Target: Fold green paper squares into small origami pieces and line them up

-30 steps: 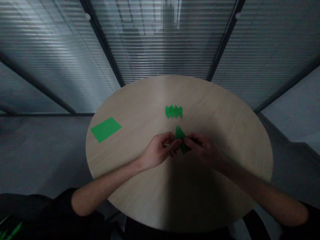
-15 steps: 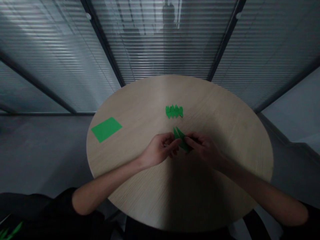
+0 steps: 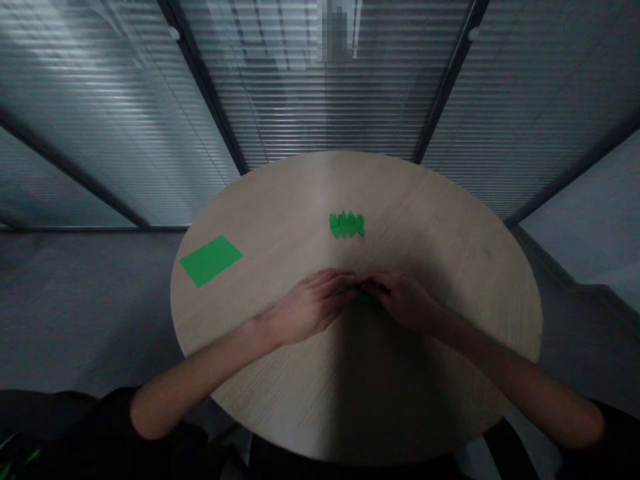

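Head view: a round wooden table [image 3: 440,220] fills the middle of the picture, and both bare forearms reach in over its near edge. The left hand [image 3: 313,308] and the right hand [image 3: 407,301] meet just on the near side of the table's centre, around a folded piece of green paper [image 3: 367,298]. Most of that paper is hidden: only a thin green sliver shows between and under the fingers, so its shape can't be made out. The right hand's fingers [image 3: 393,283] curl over it in a firm grasp. The left hand lies flatter, its fingers stretched toward the paper and right up against it, but whether they are gripping or only pressing, I can't tell. Both hands stay low over the table, and whether the paper touches the wood can't be seen.

Beyond the hands, close to the table's centre, lies a folded strip of green paper with a zigzag edge [image 3: 347,225], near the hands but not touching them. By the table's left edge sits a flat green sheet [image 3: 211,261], well apart from both hands. Black sleeves [image 3: 100,427] end at the forearms — past the table's far edge stand window blinds [image 3: 325,100].
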`<state>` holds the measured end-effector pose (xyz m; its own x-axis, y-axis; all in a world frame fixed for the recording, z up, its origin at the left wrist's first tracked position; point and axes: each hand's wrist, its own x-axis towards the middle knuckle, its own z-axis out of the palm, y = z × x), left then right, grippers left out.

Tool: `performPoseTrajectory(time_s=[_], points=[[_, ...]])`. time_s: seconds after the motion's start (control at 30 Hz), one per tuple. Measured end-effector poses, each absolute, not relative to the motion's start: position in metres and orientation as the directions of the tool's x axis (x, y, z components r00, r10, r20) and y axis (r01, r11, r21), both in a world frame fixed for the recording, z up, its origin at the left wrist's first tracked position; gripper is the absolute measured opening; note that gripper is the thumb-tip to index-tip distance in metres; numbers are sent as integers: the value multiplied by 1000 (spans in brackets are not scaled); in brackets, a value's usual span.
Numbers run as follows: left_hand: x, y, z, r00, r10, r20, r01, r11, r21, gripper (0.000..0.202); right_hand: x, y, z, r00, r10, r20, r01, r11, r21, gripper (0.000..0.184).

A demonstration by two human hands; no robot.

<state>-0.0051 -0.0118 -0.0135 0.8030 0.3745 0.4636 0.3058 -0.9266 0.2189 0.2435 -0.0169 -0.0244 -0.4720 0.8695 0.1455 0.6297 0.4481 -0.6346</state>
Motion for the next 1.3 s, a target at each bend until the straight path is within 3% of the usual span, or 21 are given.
performPoseTrajectory(time_s=[0.13,0.4,0.6,0.87,1.07,1.3], points=[[-8,-13,-20,864,335,376,308,-942,132,34,245,-13,-27,-524,834,176,666,529,-526,28],[-15,-14,-19,896,365,253,332,-929,165,42,245,-17,-34,-518,798,308,703,603,-378,24],[-19,-21,-15,891,417,178,382,-903,198,52,256,-35,-36,-712,565,417,537,821,-195,33],[-29,-28,-13,875,475,89,451,-869,206,60,278,-47,-42,-747,613,256,563,789,-246,55],[-37,-33,-14,856,511,83,491,-852,179,63,290,-48,-44,-742,616,265,543,783,-303,64],[-35,-36,-15,850,514,119,495,-855,154,64,298,-49,-38,-760,616,209,558,783,-277,65]])
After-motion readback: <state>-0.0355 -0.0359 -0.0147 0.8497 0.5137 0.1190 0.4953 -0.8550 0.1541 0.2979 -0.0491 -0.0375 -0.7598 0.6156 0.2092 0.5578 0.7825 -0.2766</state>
